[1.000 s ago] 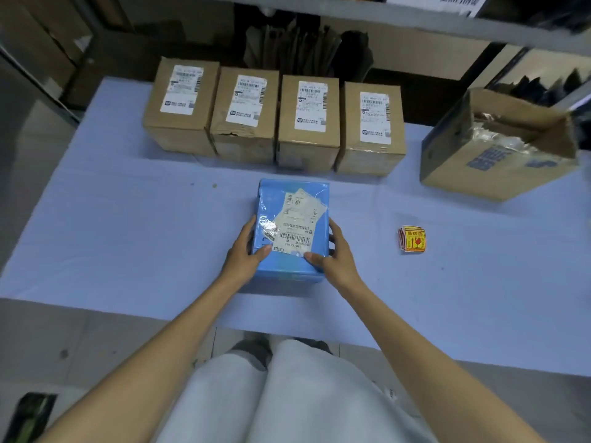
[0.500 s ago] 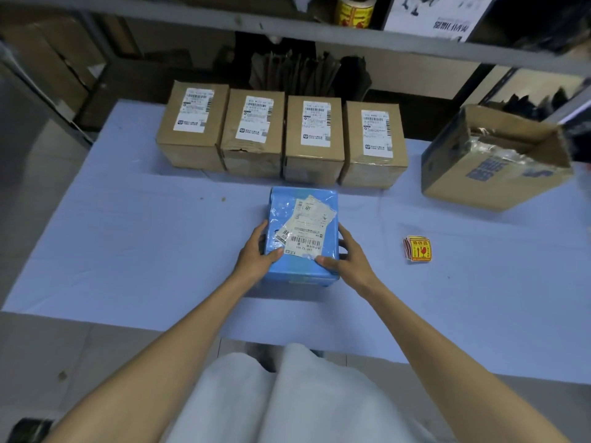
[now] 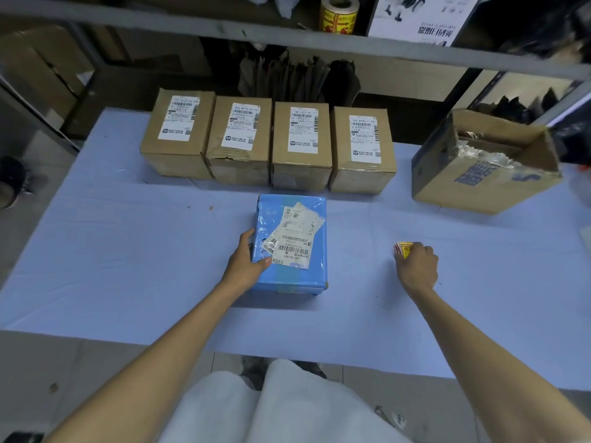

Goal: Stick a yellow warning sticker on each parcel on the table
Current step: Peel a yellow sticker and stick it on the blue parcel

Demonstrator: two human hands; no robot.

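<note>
Pale-blue counter [image 3: 128, 251], seen from above. An open cardboard carton [image 3: 479, 180] stood at the far right. Four brown parcels [image 3: 300, 174] with white labels sat side by side along the far edge. A blue parcel [image 3: 294, 276] lay just in front of them, at centre. The left hand [image 3: 246, 263] held its left side, thumb on top and fingers along the wall. The right hand [image 3: 417, 263], well apart from it, curled its fingers onto a small stack of yellow warning stickers [image 3: 403, 249] lying on the counter.
</note>
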